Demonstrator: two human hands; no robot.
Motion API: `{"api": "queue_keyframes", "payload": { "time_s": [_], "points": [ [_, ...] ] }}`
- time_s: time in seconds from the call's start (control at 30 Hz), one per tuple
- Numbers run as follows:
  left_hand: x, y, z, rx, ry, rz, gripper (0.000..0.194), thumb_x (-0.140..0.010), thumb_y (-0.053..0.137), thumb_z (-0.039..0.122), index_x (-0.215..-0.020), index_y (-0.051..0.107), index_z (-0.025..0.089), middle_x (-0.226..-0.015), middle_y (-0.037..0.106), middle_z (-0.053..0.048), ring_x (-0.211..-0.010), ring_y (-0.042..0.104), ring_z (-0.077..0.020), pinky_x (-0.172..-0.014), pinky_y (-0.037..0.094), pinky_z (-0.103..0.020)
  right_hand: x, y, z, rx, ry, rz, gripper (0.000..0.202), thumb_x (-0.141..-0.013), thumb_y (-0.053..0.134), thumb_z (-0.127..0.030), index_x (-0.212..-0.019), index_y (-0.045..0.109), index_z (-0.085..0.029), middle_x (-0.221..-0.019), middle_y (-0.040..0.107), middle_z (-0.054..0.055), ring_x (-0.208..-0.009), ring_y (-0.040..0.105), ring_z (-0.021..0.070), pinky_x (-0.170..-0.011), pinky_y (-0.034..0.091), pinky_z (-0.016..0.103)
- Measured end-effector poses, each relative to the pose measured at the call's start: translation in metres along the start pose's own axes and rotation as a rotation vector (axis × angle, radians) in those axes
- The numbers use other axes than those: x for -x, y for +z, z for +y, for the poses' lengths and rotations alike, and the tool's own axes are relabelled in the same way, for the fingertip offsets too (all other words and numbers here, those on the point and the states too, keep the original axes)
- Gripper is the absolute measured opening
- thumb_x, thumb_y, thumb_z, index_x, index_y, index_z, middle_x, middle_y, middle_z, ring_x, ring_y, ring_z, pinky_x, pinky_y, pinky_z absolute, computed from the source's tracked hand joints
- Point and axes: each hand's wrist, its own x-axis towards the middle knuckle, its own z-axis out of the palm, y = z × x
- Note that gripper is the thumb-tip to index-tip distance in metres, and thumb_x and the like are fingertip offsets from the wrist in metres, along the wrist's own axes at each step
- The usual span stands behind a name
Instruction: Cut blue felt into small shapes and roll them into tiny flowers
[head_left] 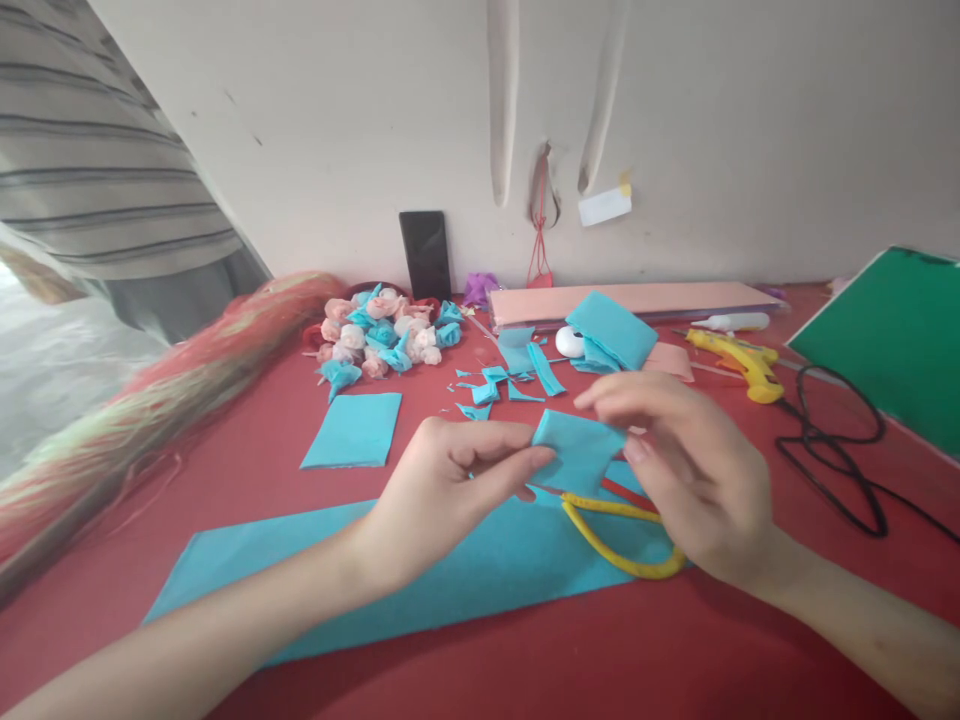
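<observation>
Between my two hands is a small folded piece of blue crepe paper (576, 452). My left hand (454, 475) pinches its left edge between thumb and fingers. At its right corner, the thumb and a finger of my right hand (686, 465) close on the paper, the other fingers curled above. Below lies a long blue crepe paper sheet (360, 590) on the red table. A pair of scissors with yellow handles (626, 545) rests on that sheet, partly hidden behind my right hand. Left of my hands lies a blue paper rectangle (352, 430).
Pink, white and blue paper flowers (386, 335) are heaped at the back left. Blue scraps (491, 385) and a folded blue stack (611, 330) lie behind my hands. At right are a yellow glue gun (739, 360), its black cord (829, 480) and a green board (892, 340). A phone (425, 253) leans on the wall.
</observation>
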Motion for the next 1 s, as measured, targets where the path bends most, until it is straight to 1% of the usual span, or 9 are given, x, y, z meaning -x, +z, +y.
{"api": "queue_keyframes", "payload": {
  "time_s": [0.1, 0.2, 0.3, 0.37, 0.5, 0.6, 0.7, 0.87, 1.0],
  "points": [
    [0.0, -0.004, 0.004, -0.262, 0.089, -0.018, 0.025, -0.083, 0.052, 0.024, -0.064, 0.064, 0.015, -0.052, 0.056, 0.002, -0.049, 0.051, -0.0091, -0.047, 0.043, -0.016, -0.005, 0.0, 0.0, -0.171, 0.167, -0.113, 0.043, -0.077, 0.046, -0.007, -0.111, 0.048, -0.034, -0.101, 0.055, -0.001, -0.087, 0.052, 0.0167, -0.075, 0.046, 0.029],
    [0.001, -0.008, 0.005, -0.458, 0.271, 0.02, 0.021, -0.084, 0.051, 0.018, -0.069, 0.066, 0.014, -0.051, 0.056, 0.003, -0.044, 0.045, -0.0061, -0.043, 0.037, -0.015, -0.009, -0.002, 0.0, -0.298, 0.216, -0.26, 0.041, -0.078, 0.045, -0.013, -0.113, 0.05, -0.034, -0.107, 0.057, -0.001, -0.096, 0.051, 0.0192, -0.081, 0.044, 0.032],
    [0.003, -0.01, 0.004, -0.582, 0.436, 0.044, 0.017, -0.082, 0.053, 0.014, -0.069, 0.064, 0.014, -0.048, 0.054, 0.005, -0.04, 0.04, -0.0039, -0.039, 0.032, -0.014, -0.01, -0.002, -0.001, -0.305, 0.184, -0.258, 0.034, -0.079, 0.048, -0.013, -0.108, 0.055, -0.031, -0.106, 0.056, 0.001, -0.095, 0.051, 0.0191, -0.081, 0.043, 0.034],
    [0.005, -0.01, 0.001, -0.625, 0.505, 0.033, 0.013, -0.081, 0.054, 0.013, -0.072, 0.063, 0.014, -0.052, 0.058, 0.005, -0.041, 0.044, -0.0041, -0.04, 0.034, -0.014, -0.011, -0.001, -0.004, -0.274, 0.173, -0.236, 0.027, -0.078, 0.055, -0.011, -0.098, 0.057, -0.028, -0.095, 0.056, 0.001, -0.088, 0.052, 0.0176, -0.073, 0.044, 0.032],
    [0.009, -0.008, 0.001, -0.651, 0.619, 0.049, 0.006, -0.077, 0.057, 0.012, -0.079, 0.062, 0.015, -0.059, 0.064, 0.002, -0.046, 0.055, -0.0078, -0.046, 0.042, -0.018, -0.01, 0.0, -0.01, -0.226, 0.102, -0.199, 0.014, -0.077, 0.059, -0.01, -0.082, 0.058, -0.023, -0.075, 0.057, 0.0, -0.072, 0.052, 0.0156, -0.061, 0.043, 0.032],
    [0.009, -0.008, 0.005, -0.589, 0.678, 0.101, 0.005, -0.077, 0.061, 0.013, -0.081, 0.062, 0.015, -0.067, 0.07, -0.002, -0.057, 0.064, -0.0114, -0.055, 0.05, -0.019, -0.01, -0.001, -0.012, -0.231, 0.085, -0.147, 0.02, -0.074, 0.058, -0.004, -0.082, 0.059, -0.022, -0.075, 0.059, 0.0, -0.072, 0.054, 0.0152, -0.062, 0.045, 0.031],
    [0.007, -0.01, 0.011, -0.513, 0.706, 0.137, 0.006, -0.077, 0.064, 0.014, -0.083, 0.063, 0.015, -0.074, 0.073, -0.004, -0.066, 0.068, -0.0131, -0.064, 0.054, -0.02, -0.008, -0.001, -0.013, -0.29, 0.117, -0.095, 0.024, -0.073, 0.056, -0.003, -0.082, 0.061, -0.024, -0.078, 0.062, 0.0, -0.076, 0.057, 0.0161, -0.064, 0.048, 0.031],
    [0.008, -0.011, 0.014, -0.474, 0.723, 0.176, 0.012, -0.074, 0.068, 0.016, -0.085, 0.064, 0.019, -0.079, 0.074, -0.002, -0.072, 0.069, -0.0138, -0.072, 0.056, -0.02, -0.008, 0.002, -0.013, -0.265, 0.186, -0.041, 0.01, -0.074, 0.064, -0.021, -0.083, 0.066, -0.024, -0.078, 0.066, 0.004, -0.077, 0.061, 0.021, -0.062, 0.051, 0.033],
    [0.01, -0.012, 0.015, -0.446, 0.72, 0.163, 0.014, -0.073, 0.068, 0.011, -0.085, 0.065, 0.017, -0.082, 0.075, -0.004, -0.073, 0.07, -0.0137, -0.074, 0.057, -0.02, -0.01, 0.003, -0.014, -0.259, 0.211, -0.018, 0.013, -0.074, 0.066, -0.03, -0.084, 0.069, -0.024, -0.078, 0.068, 0.005, -0.079, 0.062, 0.0228, -0.063, 0.052, 0.035]
  ]
}}
